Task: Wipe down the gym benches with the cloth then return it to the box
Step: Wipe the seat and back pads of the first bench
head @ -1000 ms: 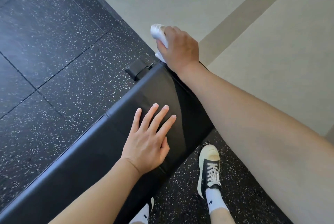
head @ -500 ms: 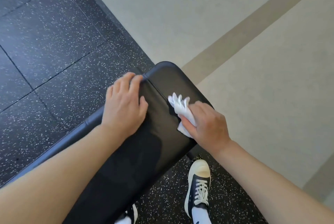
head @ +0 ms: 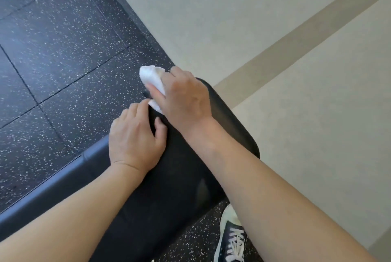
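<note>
Black rubber floor (head: 63,54) with white specks fills the side from 8 to 11 o'clock, cut by thin seams into big tiles. From 12 to 4 o'clock lies pale floor (head: 211,14), and a darker tan stripe (head: 292,39) runs across it on a slant.

Below me the black bench (head: 179,187) goes from 7 o'clock up to the middle, where its rounded end stops just at the edge of the pale floor. Its side edge at 8 o'clock looks grey in the light.

My right hand (head: 186,98) is at the far end of the bench, a little above the middle of the view. It grasps the white cloth (head: 153,77): my fingers are curled over it and the thumb presses it from the side. One bunched part of the cloth sticks out toward 11 o'clock, over the rubber floor, and a small corner shows under my hand on the edge of the bench.

My left hand (head: 135,136) rests on the bench just beside the right one, at its 7 o'clock. Its fingers are bent over the side edge of the pad and the thumb lies flat on top, so it grips the edge.

At 5 o'clock my dark shoe (head: 230,240) with white laces stands on the rubber floor, partly hidden by my right forearm.
</note>
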`<state>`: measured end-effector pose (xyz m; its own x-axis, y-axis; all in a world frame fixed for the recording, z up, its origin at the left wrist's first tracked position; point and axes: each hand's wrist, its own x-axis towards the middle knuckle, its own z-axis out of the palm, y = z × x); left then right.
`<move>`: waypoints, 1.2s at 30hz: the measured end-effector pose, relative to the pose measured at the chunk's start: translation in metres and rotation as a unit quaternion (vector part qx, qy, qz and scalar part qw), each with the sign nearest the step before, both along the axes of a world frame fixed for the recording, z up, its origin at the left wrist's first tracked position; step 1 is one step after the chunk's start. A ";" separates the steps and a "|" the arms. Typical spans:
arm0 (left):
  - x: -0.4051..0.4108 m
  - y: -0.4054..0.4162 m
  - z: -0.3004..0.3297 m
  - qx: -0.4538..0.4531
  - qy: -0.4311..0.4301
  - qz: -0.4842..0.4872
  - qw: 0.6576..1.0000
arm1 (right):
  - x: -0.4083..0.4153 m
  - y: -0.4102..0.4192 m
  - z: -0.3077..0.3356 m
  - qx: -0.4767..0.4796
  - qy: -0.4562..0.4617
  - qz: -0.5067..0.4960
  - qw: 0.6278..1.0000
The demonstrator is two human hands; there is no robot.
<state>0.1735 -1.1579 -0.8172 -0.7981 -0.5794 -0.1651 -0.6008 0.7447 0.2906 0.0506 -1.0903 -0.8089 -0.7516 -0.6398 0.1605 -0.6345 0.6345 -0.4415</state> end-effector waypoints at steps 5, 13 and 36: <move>-0.002 0.001 0.003 0.001 -0.004 0.002 1.000 | -0.037 0.085 -0.006 -0.034 -0.024 -0.041 0.998; -0.002 -0.004 0.003 0.001 -0.016 -0.013 1.000 | -0.034 0.079 -0.016 -0.048 -0.055 -0.059 0.996; -0.004 -0.012 0.002 0.057 -0.038 -0.026 0.997 | -0.091 -0.016 -0.021 0.151 -0.227 -0.002 0.962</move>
